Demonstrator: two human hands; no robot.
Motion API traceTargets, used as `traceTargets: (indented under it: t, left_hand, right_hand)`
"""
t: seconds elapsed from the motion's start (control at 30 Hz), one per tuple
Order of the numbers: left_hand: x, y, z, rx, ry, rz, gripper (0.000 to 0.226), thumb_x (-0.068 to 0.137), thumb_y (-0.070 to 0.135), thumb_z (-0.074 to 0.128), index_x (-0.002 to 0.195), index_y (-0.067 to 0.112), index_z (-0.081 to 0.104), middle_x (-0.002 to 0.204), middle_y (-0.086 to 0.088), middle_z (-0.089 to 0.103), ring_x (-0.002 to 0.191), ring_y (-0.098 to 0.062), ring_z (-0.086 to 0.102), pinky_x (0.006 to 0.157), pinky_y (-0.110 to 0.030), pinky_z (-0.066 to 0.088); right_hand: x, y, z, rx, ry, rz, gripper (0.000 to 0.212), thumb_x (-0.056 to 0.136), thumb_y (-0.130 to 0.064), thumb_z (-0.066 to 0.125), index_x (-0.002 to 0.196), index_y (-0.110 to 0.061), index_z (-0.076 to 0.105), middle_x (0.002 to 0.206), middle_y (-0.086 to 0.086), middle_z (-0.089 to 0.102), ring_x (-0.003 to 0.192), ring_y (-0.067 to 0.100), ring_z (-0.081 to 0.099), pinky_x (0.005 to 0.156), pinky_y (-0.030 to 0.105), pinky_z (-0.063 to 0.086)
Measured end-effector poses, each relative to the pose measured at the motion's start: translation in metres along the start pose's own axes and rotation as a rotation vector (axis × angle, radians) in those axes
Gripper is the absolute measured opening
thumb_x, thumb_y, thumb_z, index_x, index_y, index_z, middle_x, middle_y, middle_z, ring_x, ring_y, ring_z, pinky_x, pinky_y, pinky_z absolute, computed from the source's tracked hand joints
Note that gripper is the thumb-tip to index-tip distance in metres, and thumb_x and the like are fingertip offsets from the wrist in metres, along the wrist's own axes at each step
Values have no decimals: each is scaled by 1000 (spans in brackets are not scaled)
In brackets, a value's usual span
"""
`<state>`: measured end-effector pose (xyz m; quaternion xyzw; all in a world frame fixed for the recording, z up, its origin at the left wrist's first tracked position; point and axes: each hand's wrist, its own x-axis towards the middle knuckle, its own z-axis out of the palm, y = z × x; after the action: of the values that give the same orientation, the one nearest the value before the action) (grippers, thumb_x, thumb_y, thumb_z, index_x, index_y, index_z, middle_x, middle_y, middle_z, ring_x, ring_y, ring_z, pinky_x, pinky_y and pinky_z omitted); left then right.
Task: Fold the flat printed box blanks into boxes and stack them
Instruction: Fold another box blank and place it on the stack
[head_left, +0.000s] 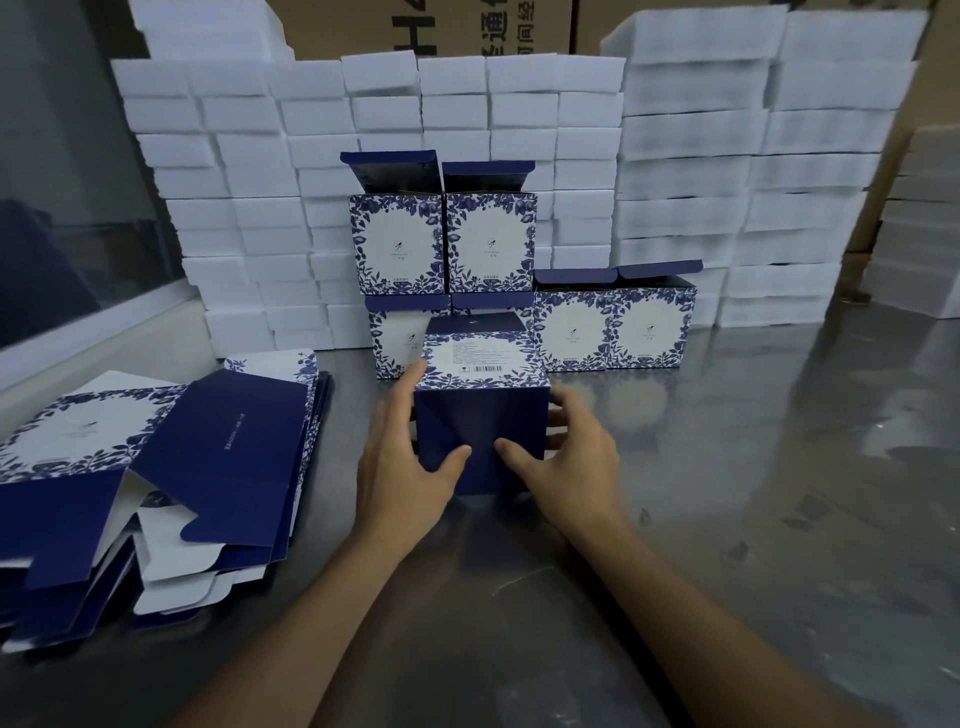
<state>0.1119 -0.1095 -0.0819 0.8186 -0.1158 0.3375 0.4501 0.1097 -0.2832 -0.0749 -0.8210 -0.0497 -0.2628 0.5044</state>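
A folded blue-and-white printed box (480, 410) stands on the metal table (727, 493) in the middle, its dark blue face toward me and a barcode panel on top. My left hand (402, 462) grips its left side, thumb on the blue face. My right hand (566, 457) holds its right side, thumb also on the front. Behind it stand several folded boxes (613, 327) with open lids, two more (441, 241) stacked on top of them. A pile of flat box blanks (171, 467) lies to the left.
Tall stacks of white foam blocks (727, 171) wall off the back of the table. Brown cartons (441, 26) stand behind them. A glass partition (62, 182) borders the left side. More foam blocks (919, 218) are at the far right.
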Motion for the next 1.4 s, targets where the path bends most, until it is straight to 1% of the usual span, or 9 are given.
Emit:
traceTargets:
  t: [0.1, 0.37, 0.6, 0.8, 0.9, 1.07, 1.17, 1.23, 1.4]
  left_hand:
    - [-1, 2, 1, 59, 62, 54, 86, 72, 23, 84, 135, 50, 32, 131, 15, 50, 99, -14, 59, 76, -37, 55]
    - [-1, 7, 1, 83, 118, 110, 73, 72, 27, 85, 130, 37, 40, 127, 14, 56, 95, -5, 54, 71, -16, 42]
    - [-8, 16, -2, 107, 109, 148, 76, 72, 31, 84, 132, 29, 38, 130, 9, 53, 106, -10, 57, 72, -21, 46]
    - [-10, 22, -4, -63, 68, 212, 70, 72, 47, 75, 124, 18, 38, 119, 3, 55, 104, -13, 62, 75, -31, 55]
    - [-10, 22, -5, -146, 32, 209, 61, 76, 47, 71, 117, 19, 36, 112, 20, 54, 101, -7, 62, 77, -21, 52]
    - [-7, 18, -4, -253, 82, 49, 43, 84, 51, 57, 115, 31, 35, 103, 14, 60, 93, 1, 63, 73, -13, 49]
    - [-3, 11, -4, -247, 148, -79, 28, 91, 53, 45, 113, 36, 42, 89, 9, 61, 81, -3, 62, 72, -28, 49]
    - [1, 6, -3, -275, 158, -185, 11, 96, 39, 49, 106, 41, 45, 83, 9, 62, 75, -5, 61, 70, -35, 49]
    - [5, 1, 0, -247, 145, -238, 37, 93, 4, 54, 115, 32, 44, 94, 10, 62, 85, 5, 59, 73, -18, 42]
  right_hand:
    - [-1, -2, -1, -18, 38, -6, 48, 74, -31, 86, 109, -37, 54, 92, -24, 63, 81, -1, 64, 71, 38, 60]
    - [-4, -5, -4, -19, 61, -28, 47, 71, -48, 83, 104, -36, 52, 94, -14, 66, 80, 2, 63, 71, 40, 57]
    - [-11, -18, -6, 169, 156, -3, 58, 71, -89, 50, 96, -36, 53, 93, -16, 64, 84, 1, 62, 73, 34, 53]
    - [-14, -22, -9, 166, 125, 13, 43, 76, -69, 56, 98, -33, 53, 98, -19, 66, 92, -4, 62, 83, 37, 54]
    - [-15, -21, -10, 192, 90, 38, 40, 76, -61, 57, 103, -31, 53, 103, -18, 67, 96, -2, 63, 88, 42, 55]
    - [-11, -17, -9, 194, 0, 36, 31, 81, -30, 68, 105, -30, 49, 107, -16, 65, 97, -3, 61, 90, 37, 55]
    - [-9, -11, -8, 181, -54, 57, 36, 75, -25, 67, 103, -32, 45, 107, -14, 65, 99, 3, 62, 90, 40, 55]
    - [-7, -6, -7, 177, -86, 77, 39, 72, -24, 66, 102, -33, 44, 107, -15, 64, 98, 2, 62, 89, 41, 56]
    - [-5, 1, -4, 185, -128, 105, 41, 74, -19, 70, 102, -35, 45, 102, -16, 65, 91, -2, 63, 88, 41, 57]
